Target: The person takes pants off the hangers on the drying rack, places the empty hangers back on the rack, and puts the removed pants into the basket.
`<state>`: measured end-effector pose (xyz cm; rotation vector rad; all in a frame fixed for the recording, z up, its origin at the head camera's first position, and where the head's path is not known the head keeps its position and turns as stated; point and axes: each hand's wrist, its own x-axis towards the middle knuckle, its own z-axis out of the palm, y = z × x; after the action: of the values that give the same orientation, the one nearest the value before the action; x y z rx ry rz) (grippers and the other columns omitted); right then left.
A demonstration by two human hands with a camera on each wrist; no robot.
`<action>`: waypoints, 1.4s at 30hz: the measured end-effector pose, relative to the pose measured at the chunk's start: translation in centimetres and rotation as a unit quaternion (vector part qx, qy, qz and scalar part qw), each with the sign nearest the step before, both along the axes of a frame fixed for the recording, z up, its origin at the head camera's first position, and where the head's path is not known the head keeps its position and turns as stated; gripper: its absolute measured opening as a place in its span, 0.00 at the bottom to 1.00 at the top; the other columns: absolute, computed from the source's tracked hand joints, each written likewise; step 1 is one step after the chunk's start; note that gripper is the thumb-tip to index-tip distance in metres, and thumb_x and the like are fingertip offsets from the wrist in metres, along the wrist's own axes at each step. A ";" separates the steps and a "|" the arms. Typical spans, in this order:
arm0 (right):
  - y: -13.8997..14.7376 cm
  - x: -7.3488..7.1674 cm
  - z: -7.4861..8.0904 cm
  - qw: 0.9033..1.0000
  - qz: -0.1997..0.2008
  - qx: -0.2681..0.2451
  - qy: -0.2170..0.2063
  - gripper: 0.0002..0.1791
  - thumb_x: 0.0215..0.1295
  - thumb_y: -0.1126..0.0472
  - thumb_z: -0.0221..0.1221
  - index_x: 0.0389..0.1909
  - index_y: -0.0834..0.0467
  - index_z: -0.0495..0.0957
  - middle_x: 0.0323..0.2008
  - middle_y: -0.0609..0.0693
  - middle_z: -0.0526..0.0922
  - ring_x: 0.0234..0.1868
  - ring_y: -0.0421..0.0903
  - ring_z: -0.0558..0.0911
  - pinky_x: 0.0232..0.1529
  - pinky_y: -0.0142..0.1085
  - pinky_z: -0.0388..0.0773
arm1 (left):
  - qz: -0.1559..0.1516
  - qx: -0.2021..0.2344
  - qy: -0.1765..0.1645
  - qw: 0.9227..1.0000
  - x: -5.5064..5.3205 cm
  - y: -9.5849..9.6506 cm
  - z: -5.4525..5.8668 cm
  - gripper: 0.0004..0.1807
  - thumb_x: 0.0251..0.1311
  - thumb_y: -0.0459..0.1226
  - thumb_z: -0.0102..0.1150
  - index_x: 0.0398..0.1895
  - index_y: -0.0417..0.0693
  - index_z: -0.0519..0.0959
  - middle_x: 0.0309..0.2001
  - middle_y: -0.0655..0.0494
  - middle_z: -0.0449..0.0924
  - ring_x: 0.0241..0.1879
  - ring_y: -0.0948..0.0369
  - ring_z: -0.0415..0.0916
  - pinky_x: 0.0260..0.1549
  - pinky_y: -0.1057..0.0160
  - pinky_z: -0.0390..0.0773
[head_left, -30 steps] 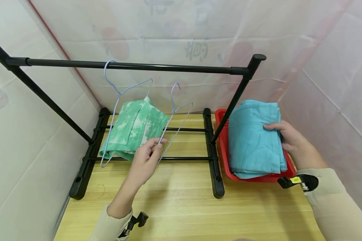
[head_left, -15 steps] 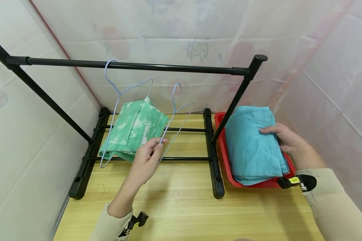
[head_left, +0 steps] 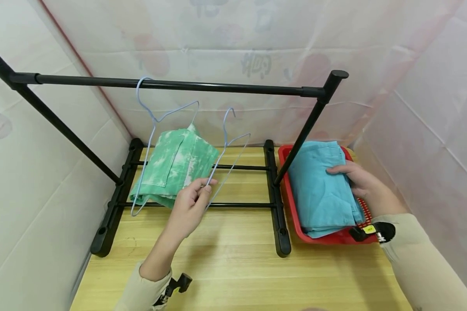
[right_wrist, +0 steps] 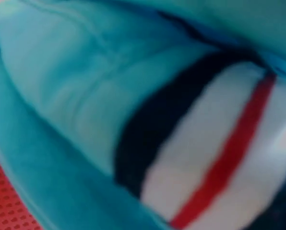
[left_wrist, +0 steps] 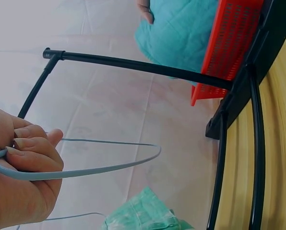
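Note:
My left hand (head_left: 188, 207) pinches a light blue wire hanger (head_left: 222, 151), whose hook (head_left: 228, 111) stands apart from the rail. My right hand (head_left: 358, 181) grips the right edge of a folded turquoise garment (head_left: 323, 190), thumb on top and fingers hidden behind. That garment is over the red basket (head_left: 293, 211); how much of it rests inside, I cannot tell. A striped navy, white and red band (right_wrist: 205, 139) shows between its folds in the right wrist view. Left of my left hand, a green-and-white tie-dye garment (head_left: 175, 164) hangs on another blue hanger (head_left: 151, 119).
A black clothes rack stands on the wooden table (head_left: 233, 276), its top rail (head_left: 218, 86) running across the back. Its right upright (head_left: 307, 125) leans in front of the basket's left side. Pale printed sheets (head_left: 233, 39) enclose the table at the back and sides.
The right hand has shifted the turquoise garment to the left and slightly down over the basket, baring some of the basket's right side. The left hand and its hanger stay nearly still.

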<state>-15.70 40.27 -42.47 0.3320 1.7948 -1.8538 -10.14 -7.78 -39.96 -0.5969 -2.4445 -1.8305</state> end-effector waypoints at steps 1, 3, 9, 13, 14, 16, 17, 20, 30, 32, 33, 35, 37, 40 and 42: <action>-0.1 -0.1 0.0 1.000 0.001 0.001 -0.008 0.36 0.75 0.57 0.54 0.74 0.52 0.44 0.62 0.49 0.64 0.55 0.48 0.75 0.54 0.41 0.78 | 0.001 0.000 0.000 1.000 0.0 0.0 0.0 0.14 0.77 0.39 0.46 0.54 0.47 0.79 0.12 0.57 0.59 0.10 0.64 0.53 0.10 0.65 0.56; -0.2 -0.2 -0.2 1.000 0.003 -0.001 -0.022 0.38 0.75 0.56 0.53 0.75 0.55 0.41 0.62 0.50 0.65 0.54 0.48 0.75 0.55 0.41 0.78 | 0.001 0.001 -0.001 1.000 0.1 0.0 0.0 0.14 0.77 0.39 0.46 0.54 0.46 0.79 0.12 0.57 0.59 0.10 0.65 0.53 0.10 0.65 0.55; -0.6 -0.5 -1.1 0.999 -0.011 -0.033 -0.030 0.29 0.76 0.57 0.51 0.69 0.53 0.49 0.52 0.44 0.75 0.50 0.45 0.78 0.53 0.39 0.79 | 0.002 0.001 -0.003 1.000 0.2 0.1 0.0 0.13 0.77 0.38 0.45 0.54 0.46 0.79 0.12 0.57 0.59 0.10 0.65 0.53 0.10 0.65 0.55; -0.7 -0.8 -1.8 0.999 -0.015 -0.031 -0.031 0.33 0.76 0.56 0.51 0.72 0.55 0.44 0.53 0.44 0.73 0.51 0.45 0.78 0.53 0.38 0.79 | 0.002 -0.001 -0.004 1.000 0.1 0.1 -0.1 0.14 0.78 0.39 0.45 0.54 0.47 0.80 0.12 0.57 0.59 0.09 0.65 0.52 0.09 0.65 0.55; -0.6 -0.8 -1.9 0.999 -0.017 -0.030 -0.033 0.34 0.76 0.56 0.51 0.73 0.56 0.42 0.53 0.45 0.73 0.51 0.44 0.78 0.53 0.38 0.79 | 0.002 -0.001 -0.004 1.000 0.0 0.1 -0.1 0.14 0.78 0.39 0.45 0.53 0.47 0.80 0.12 0.57 0.58 0.09 0.65 0.52 0.09 0.65 0.54; -0.6 -1.0 -2.2 0.999 -0.022 -0.028 -0.037 0.37 0.76 0.56 0.51 0.74 0.58 0.40 0.53 0.46 0.71 0.50 0.44 0.78 0.53 0.38 0.79 | 0.003 -0.003 -0.003 1.000 0.0 0.1 -0.1 0.13 0.77 0.39 0.45 0.53 0.47 0.80 0.12 0.57 0.58 0.09 0.65 0.52 0.09 0.65 0.54; -0.5 -1.0 -2.4 0.999 -0.024 -0.026 -0.039 0.38 0.76 0.56 0.51 0.74 0.58 0.39 0.53 0.46 0.71 0.50 0.44 0.78 0.52 0.37 0.79 | 0.003 -0.003 -0.003 1.000 0.0 0.1 -0.1 0.13 0.77 0.39 0.45 0.53 0.47 0.80 0.12 0.57 0.58 0.09 0.65 0.52 0.09 0.65 0.54; 0.0 -1.1 -2.8 0.998 -0.031 -0.017 -0.046 0.40 0.75 0.56 0.52 0.75 0.59 0.37 0.53 0.46 0.70 0.49 0.43 0.78 0.52 0.37 0.79 | 0.002 -0.003 -0.003 1.000 0.0 0.1 -0.1 0.13 0.77 0.38 0.46 0.54 0.47 0.80 0.12 0.57 0.58 0.09 0.65 0.52 0.10 0.65 0.54; 2.4 -0.8 -3.9 0.998 -0.031 0.041 -0.035 0.51 0.74 0.53 0.55 0.78 0.55 0.26 0.68 0.54 0.56 0.53 0.44 0.73 0.51 0.36 0.78 | -0.002 0.001 -0.006 1.000 0.0 0.1 -0.1 0.13 0.77 0.38 0.45 0.53 0.47 0.79 0.12 0.57 0.59 0.10 0.65 0.53 0.10 0.65 0.55; 2.8 -0.7 -3.9 0.998 -0.032 0.052 -0.031 0.53 0.73 0.53 0.55 0.78 0.51 0.21 0.73 0.57 0.47 0.56 0.46 0.70 0.50 0.35 0.78 | -0.002 0.001 -0.005 1.000 -0.1 0.2 -0.1 0.13 0.77 0.38 0.45 0.53 0.47 0.80 0.12 0.57 0.59 0.10 0.65 0.53 0.10 0.65 0.55; 3.0 -0.6 -4.0 0.997 -0.031 0.058 -0.028 0.54 0.74 0.53 0.55 0.77 0.50 0.19 0.75 0.58 0.43 0.58 0.47 0.68 0.50 0.35 0.78 | -0.002 0.001 -0.004 1.000 -0.1 0.2 -0.1 0.13 0.77 0.38 0.45 0.53 0.47 0.80 0.12 0.57 0.59 0.10 0.65 0.53 0.10 0.65 0.55; 3.4 -0.5 -4.0 0.996 -0.032 0.077 -0.026 0.55 0.74 0.53 0.55 0.77 0.51 0.18 0.77 0.60 0.37 0.62 0.51 0.65 0.52 0.36 0.76 | -0.003 0.001 -0.003 1.000 -0.1 0.2 -0.2 0.13 0.77 0.38 0.45 0.53 0.47 0.80 0.12 0.56 0.59 0.10 0.65 0.53 0.10 0.65 0.55; 3.8 -0.3 -4.0 0.994 -0.034 0.105 -0.020 0.55 0.73 0.52 0.55 0.77 0.54 0.18 0.78 0.62 0.34 0.67 0.56 0.60 0.59 0.41 0.73 | -0.005 0.002 -0.003 1.000 0.0 0.2 -0.2 0.14 0.78 0.39 0.45 0.54 0.47 0.79 0.12 0.56 0.59 0.10 0.65 0.53 0.10 0.65 0.55; 4.3 0.1 -4.0 0.988 -0.035 0.152 -0.012 0.58 0.72 0.51 0.57 0.76 0.58 0.17 0.78 0.65 0.30 0.73 0.64 0.50 0.69 0.53 0.63 | -0.007 0.003 -0.003 1.000 0.0 0.3 -0.1 0.14 0.78 0.39 0.45 0.54 0.46 0.79 0.12 0.56 0.60 0.10 0.65 0.53 0.10 0.64 0.55; 4.5 0.2 -4.0 0.984 -0.031 0.177 -0.006 0.58 0.72 0.52 0.57 0.75 0.59 0.15 0.77 0.66 0.27 0.75 0.67 0.44 0.72 0.61 0.54 | -0.007 0.003 -0.003 1.000 0.0 0.3 -0.1 0.14 0.78 0.39 0.45 0.54 0.46 0.79 0.13 0.56 0.60 0.10 0.64 0.53 0.10 0.64 0.56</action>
<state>-15.49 44.81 -46.49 0.5334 2.1264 -1.5613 -10.14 -7.44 -40.05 -0.6098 -2.4433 -1.8477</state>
